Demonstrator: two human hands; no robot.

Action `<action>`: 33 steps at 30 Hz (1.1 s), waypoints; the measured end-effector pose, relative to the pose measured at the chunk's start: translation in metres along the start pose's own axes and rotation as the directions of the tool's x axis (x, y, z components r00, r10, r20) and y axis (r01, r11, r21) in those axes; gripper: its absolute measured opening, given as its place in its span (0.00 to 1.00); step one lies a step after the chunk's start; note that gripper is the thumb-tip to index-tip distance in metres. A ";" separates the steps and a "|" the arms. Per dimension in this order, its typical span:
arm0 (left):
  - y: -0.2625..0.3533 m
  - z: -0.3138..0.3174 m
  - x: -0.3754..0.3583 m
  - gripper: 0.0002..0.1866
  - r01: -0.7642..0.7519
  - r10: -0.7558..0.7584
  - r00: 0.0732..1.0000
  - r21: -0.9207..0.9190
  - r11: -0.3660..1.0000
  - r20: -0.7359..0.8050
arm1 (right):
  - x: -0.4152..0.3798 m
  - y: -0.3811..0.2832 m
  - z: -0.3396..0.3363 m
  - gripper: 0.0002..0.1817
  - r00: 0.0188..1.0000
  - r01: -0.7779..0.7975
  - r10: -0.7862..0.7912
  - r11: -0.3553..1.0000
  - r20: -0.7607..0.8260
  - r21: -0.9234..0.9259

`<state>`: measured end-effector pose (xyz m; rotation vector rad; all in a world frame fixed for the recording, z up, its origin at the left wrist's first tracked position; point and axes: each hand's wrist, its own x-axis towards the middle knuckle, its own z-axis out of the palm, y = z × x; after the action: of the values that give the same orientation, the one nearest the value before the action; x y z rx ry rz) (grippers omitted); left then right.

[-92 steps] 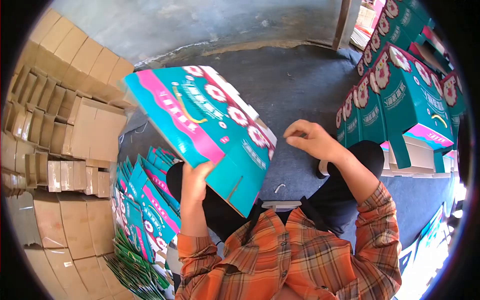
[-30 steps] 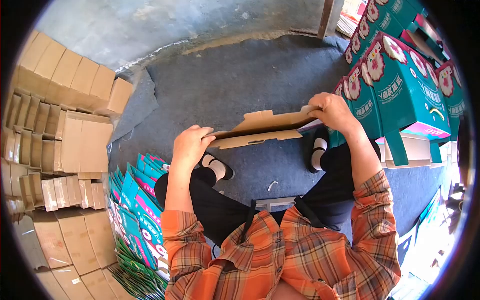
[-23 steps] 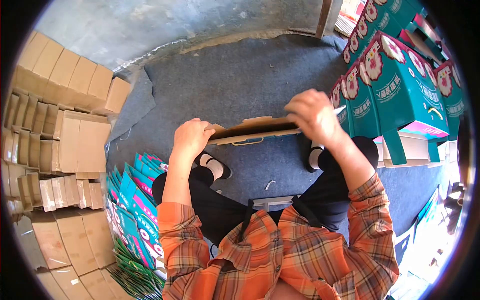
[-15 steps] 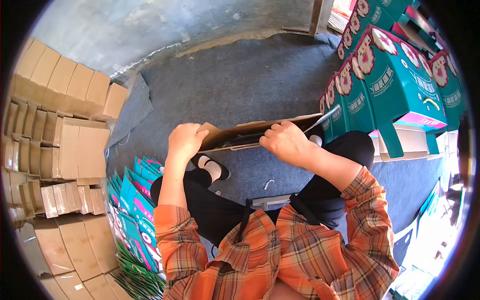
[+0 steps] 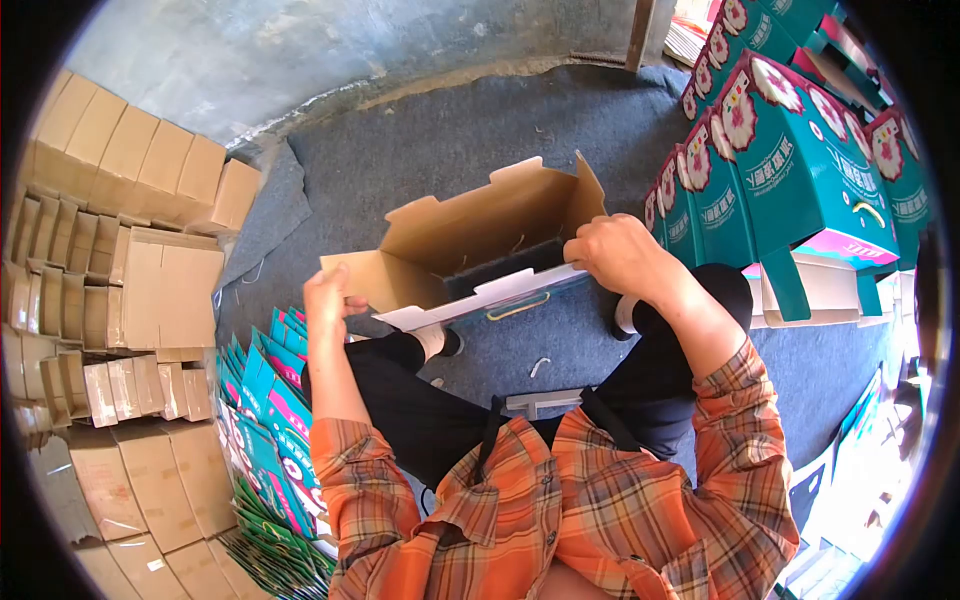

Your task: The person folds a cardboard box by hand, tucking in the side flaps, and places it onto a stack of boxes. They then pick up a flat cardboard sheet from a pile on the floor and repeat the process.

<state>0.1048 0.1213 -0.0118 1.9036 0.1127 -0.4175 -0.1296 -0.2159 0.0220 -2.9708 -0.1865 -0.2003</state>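
Observation:
A cardboard gift box (image 5: pixel 480 225) stands opened out between my hands, above the floor in front of my knees. Its brown inside faces up, and a yellow cord handle (image 5: pixel 518 308) shows on the near panel. My left hand (image 5: pixel 330 300) grips the left end flap, thumb on the inner face. My right hand (image 5: pixel 620 258) pinches the near right corner, its fingers curled over the edge. Through the box's open middle, dark floor can be seen. Most of the printed outer side is hidden from me.
Assembled teal boxes (image 5: pixel 810 190) are stacked at the right. Flat teal cartons (image 5: pixel 280 410) lean in a row by my left leg, beside green ones (image 5: pixel 275 540). Brown cardboard boxes (image 5: pixel 160 280) pile up along the left. A grey wall (image 5: pixel 400 50) rises behind the dark floor covering (image 5: pixel 400 160).
The box has gone from nearly flat to spread open, its far panel moving away from me. My left hand has moved left and down; my right hand has shifted slightly right.

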 end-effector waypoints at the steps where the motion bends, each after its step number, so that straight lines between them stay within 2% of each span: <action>1: -0.005 0.002 0.003 0.15 0.001 -0.001 1.000 0.001 1.000 0.002 | 0.004 0.004 0.005 0.04 1.000 -0.006 0.006 1.000 -0.008 0.015; 3: -0.010 0.009 0.006 0.16 -0.015 0.015 1.000 0.022 1.000 -0.007 | 0.009 0.010 0.005 0.05 1.000 -0.015 0.015 1.000 -0.015 0.025; 4: -0.011 0.009 0.008 0.16 -0.023 0.024 1.000 0.046 0.999 -0.019 | 0.011 0.011 0.003 0.06 0.997 -0.022 0.026 0.998 -0.069 0.056; 6: -0.009 0.008 0.005 0.16 -0.004 0.004 1.000 0.026 1.000 -0.026 | 0.015 0.013 0.001 0.12 0.988 -0.075 0.088 0.992 -0.126 0.101; 7: -0.007 0.007 0.005 0.16 0.014 -0.014 1.000 0.006 1.000 -0.027 | 0.016 0.017 0.004 0.12 0.988 -0.073 0.085 0.992 -0.128 0.100; 9: -0.005 0.006 0.004 0.16 0.025 -0.025 1.000 0.004 1.000 -0.002 | 0.017 0.025 0.010 0.17 0.950 -0.223 0.243 0.967 -0.194 0.123; 10: -0.005 0.006 0.003 0.16 0.038 -0.038 0.999 0.002 0.999 0.024 | 0.019 0.029 0.011 0.22 0.946 -0.293 0.306 0.948 -0.105 0.123; 11: -0.005 0.007 0.004 0.16 0.040 -0.040 0.999 -0.002 0.999 0.025 | 0.020 0.031 0.014 0.22 0.947 -0.292 0.305 0.949 -0.103 0.119; 13: -0.006 0.006 0.006 0.16 0.037 -0.037 0.999 -0.016 0.999 0.008 | 0.022 0.033 0.023 0.27 0.923 -0.347 0.350 0.937 -0.163 0.046; 16: -0.008 0.007 0.006 0.16 0.023 -0.024 1.000 -0.029 0.999 -0.021 | 0.029 0.023 0.029 0.32 0.903 -0.416 0.406 0.908 -0.141 -0.047; 17: -0.008 0.007 0.006 0.16 0.024 -0.025 0.999 -0.030 0.999 -0.023 | 0.030 0.021 0.036 0.32 0.904 -0.413 0.404 0.909 -0.139 -0.047; 19: -0.009 0.006 0.006 0.15 0.032 -0.032 0.999 -0.031 0.999 0.008 | 0.029 0.019 0.054 0.33 0.924 -0.378 0.349 0.897 -0.159 -0.230; 23: -0.009 0.009 0.003 0.14 0.008 -0.008 1.000 -0.007 1.000 0.006 | 0.028 0.020 0.061 0.27 0.941 -0.331 0.304 0.918 -0.148 -0.220; 25: -0.013 0.013 0.001 0.15 -0.129 0.128 0.992 0.022 0.991 0.018 | 0.030 0.024 0.070 0.24 0.948 -0.293 0.255 0.933 -0.192 -0.209; 26: -0.009 0.018 -0.004 0.15 -0.131 0.131 0.991 0.023 0.991 0.020 | 0.031 0.025 0.073 0.21 0.950 -0.255 0.206 0.946 -0.237 -0.201; 28: -0.002 0.035 -0.019 0.18 -0.313 0.313 0.950 0.011 0.950 0.005 | 0.033 0.018 0.070 0.20 0.958 -0.209 0.160 0.958 -0.236 -0.196; 29: -0.003 0.041 -0.022 0.18 -0.313 0.313 0.950 0.010 0.950 0.005 | 0.033 0.015 0.069 0.19 0.966 -0.158 0.111 0.969 -0.233 -0.190; 31: -0.004 0.052 -0.027 0.26 -0.582 0.581 0.807 0.306 0.753 0.104 | 0.034 0.011 0.069 0.20 0.976 -0.138 0.096 0.967 -0.194 -0.214; 32: 0.002 0.058 -0.034 0.28 -0.541 0.515 0.840 0.329 0.774 0.169 | 0.034 0.009 0.069 0.21 0.987 -0.120 0.093 0.971 -0.133 -0.209; 33: -0.009 0.061 -0.029 0.26 -0.664 0.626 0.742 0.395 0.635 0.241 | 0.034 0.007 0.069 0.22 0.993 -0.103 0.090 0.974 -0.072 -0.202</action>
<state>0.0613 0.0715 -0.0291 2.2224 -0.7893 -0.0099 -0.0870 -0.2077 -0.0416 -3.1638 -0.0138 -0.3178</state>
